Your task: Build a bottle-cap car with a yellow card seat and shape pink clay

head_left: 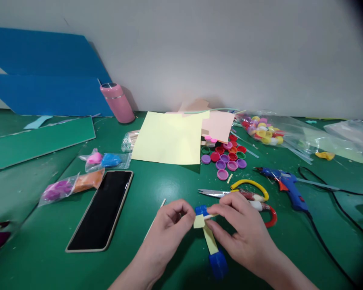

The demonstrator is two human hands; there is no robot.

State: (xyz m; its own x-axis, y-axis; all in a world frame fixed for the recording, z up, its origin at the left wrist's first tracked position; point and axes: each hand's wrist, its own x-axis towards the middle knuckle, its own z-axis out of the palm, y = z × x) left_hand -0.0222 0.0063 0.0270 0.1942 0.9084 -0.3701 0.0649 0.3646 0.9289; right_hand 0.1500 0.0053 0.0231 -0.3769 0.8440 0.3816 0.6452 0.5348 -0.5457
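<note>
Between my hands is a small craft piece: a pale yellow paper strip with a blue piece at its upper end and a larger blue piece at its lower end. My left hand is closed, thumb and forefinger pinching the edge of a small yellow paper square. Thumb and fingers of my right hand close round a short white stick beside that square. A thin pale stick lies partly behind my left hand. Scissors with yellow and red handles lie behind my right hand.
A blue glue gun with a black cord lies at right. Several bottle caps lie beyond the scissors, near a yellow sheet and a bag of caps. At left are a phone, clay packets and a pink bottle.
</note>
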